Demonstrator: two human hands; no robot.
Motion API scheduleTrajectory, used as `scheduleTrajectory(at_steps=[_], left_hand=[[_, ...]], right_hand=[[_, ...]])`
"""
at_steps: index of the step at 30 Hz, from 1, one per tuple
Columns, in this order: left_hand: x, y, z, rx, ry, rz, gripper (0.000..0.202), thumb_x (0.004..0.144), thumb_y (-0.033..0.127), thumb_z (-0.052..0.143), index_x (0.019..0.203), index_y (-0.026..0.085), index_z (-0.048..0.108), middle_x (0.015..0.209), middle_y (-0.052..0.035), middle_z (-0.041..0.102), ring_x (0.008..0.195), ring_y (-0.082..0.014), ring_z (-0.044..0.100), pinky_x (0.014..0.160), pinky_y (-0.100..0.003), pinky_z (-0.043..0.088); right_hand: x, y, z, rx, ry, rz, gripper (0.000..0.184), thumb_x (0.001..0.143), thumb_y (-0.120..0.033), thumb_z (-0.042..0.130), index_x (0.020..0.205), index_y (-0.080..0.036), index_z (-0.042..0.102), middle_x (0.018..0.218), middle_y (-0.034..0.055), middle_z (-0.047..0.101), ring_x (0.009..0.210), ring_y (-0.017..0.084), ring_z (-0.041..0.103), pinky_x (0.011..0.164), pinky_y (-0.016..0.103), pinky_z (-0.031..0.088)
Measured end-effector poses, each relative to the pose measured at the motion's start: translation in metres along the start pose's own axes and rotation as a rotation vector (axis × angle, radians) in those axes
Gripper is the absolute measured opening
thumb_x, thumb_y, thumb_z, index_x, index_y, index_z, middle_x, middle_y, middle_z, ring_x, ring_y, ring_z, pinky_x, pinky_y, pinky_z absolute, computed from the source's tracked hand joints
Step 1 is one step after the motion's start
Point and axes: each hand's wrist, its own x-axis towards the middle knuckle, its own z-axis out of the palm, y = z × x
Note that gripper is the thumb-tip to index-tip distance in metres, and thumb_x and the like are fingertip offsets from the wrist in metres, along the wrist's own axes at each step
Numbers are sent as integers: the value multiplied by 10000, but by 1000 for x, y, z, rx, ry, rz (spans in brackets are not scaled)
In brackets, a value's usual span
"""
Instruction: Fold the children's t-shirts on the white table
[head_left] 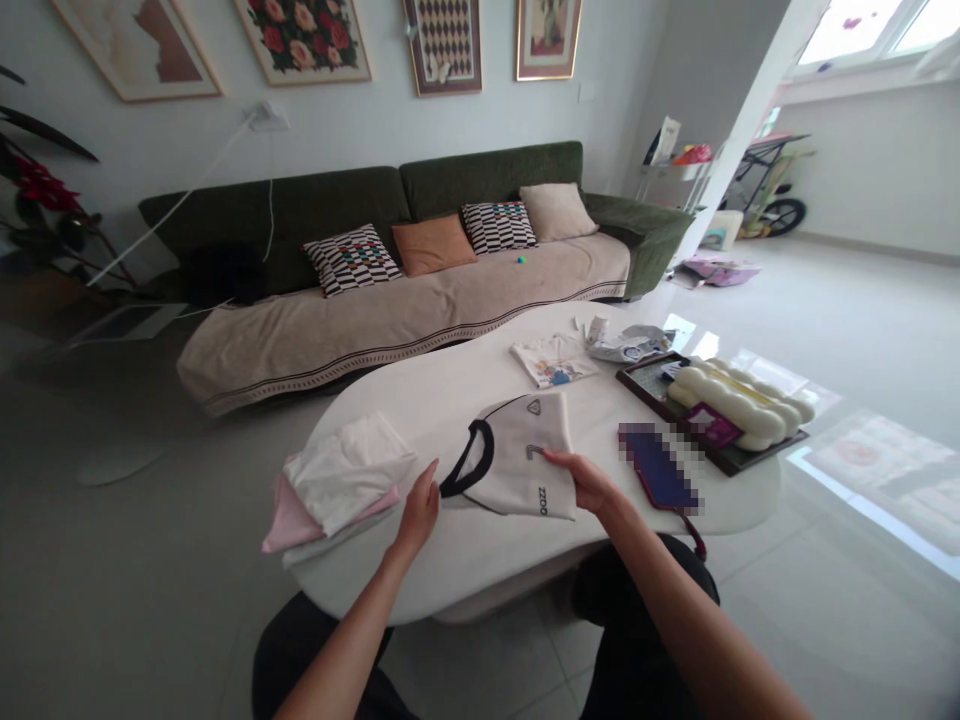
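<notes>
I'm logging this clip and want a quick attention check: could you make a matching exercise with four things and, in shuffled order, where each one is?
Things
1. black-collared shirt
2. pink cloth
3. orange cushion
4. puffy cream object

Places
A. on the sofa, between two patterned cushions
B. on the dark-rimmed tray
C. between the left hand and the right hand
D. partly under a white cloth

Pairs: 1-C, 2-D, 3-A, 4-B
</notes>
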Motion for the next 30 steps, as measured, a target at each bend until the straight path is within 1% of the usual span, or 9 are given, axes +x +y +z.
scheduleTrajectory(at_steps=[2, 4, 7, 11, 16, 20, 23, 27, 30], left_hand=[[15, 6, 9, 92, -30, 60, 440, 849, 215, 302, 1268, 147, 418, 1284, -107, 465, 1193, -161, 411, 1015, -357, 308], [28, 10, 21, 229, -62, 72, 431, 832, 183, 325, 1244, 172, 450, 1266, -100, 480, 1192, -174, 408, 1008, -388, 301], [45, 14, 37, 443, -98, 40, 415, 829, 178, 345, 1223, 209, 472, 1276, -97, 468, 1209, -206, 376, 997, -467, 265], [59, 12, 54, 596, -114, 71, 395, 846, 224, 359, 1225, 210, 472, 1302, -116, 434, 1221, -234, 341, 981, -520, 236], [62, 3, 64, 624, -1, 143, 393, 839, 288, 401, 1212, 213, 497, 1297, -118, 431, 1198, -260, 359, 986, -504, 240], [63, 0, 65, 630, 7, 130, 392, 837, 294, 405, 1214, 233, 495, 1293, -96, 436, 1192, -243, 363, 997, -474, 238], [64, 0, 64, 652, 1, 118, 397, 844, 295, 385, 1224, 233, 484, 1303, -92, 425, 1201, -236, 353, 1000, -473, 232], [66, -2, 64, 660, -9, 130, 401, 844, 313, 381, 1224, 238, 484, 1305, -89, 424, 1208, -239, 346, 1002, -481, 226], [66, -3, 64, 658, -14, 128, 405, 840, 320, 386, 1226, 242, 483, 1308, -86, 425, 1211, -240, 345, 1005, -486, 221]], right_hand=[[-5, 7, -22, 94, 125, -117, 345, 741, -203, 566, 1070, -118, 511, 937, 93, 663, 899, 208, 621, 878, 378, 445], [-12, 21, -45, 124, 245, -167, 394, 721, -175, 585, 1103, -146, 489, 942, 76, 663, 890, 203, 623, 854, 376, 462], [-25, 40, -75, 105, 324, -81, 471, 715, -218, 620, 1155, -177, 457, 958, 79, 659, 855, 213, 631, 809, 405, 480], [-31, 38, -93, 211, 360, -65, 486, 744, -341, 605, 1175, -181, 446, 991, 96, 650, 885, 226, 625, 802, 405, 483], [-16, 29, -102, 324, 420, -107, 446, 749, -325, 587, 1149, -169, 464, 994, 92, 654, 935, 233, 611, 799, 389, 496], [-8, 25, -108, 348, 439, -125, 345, 727, -232, 602, 1055, -164, 519, 949, 75, 667, 914, 233, 620, 824, 385, 494], [-8, 13, -103, 331, 398, -150, 337, 703, -168, 620, 1031, -171, 539, 977, 67, 659, 935, 234, 611, 856, 379, 481], [4, -25, -84, 312, 331, -184, 294, 745, -186, 578, 1034, -152, 542, 1005, 78, 643, 983, 226, 587, 876, 369, 469], [35, -74, -62, 275, 304, -261, 252, 772, -181, 522, 1021, -144, 536, 1008, 80, 635, 997, 211, 578, 858, 354, 481]])
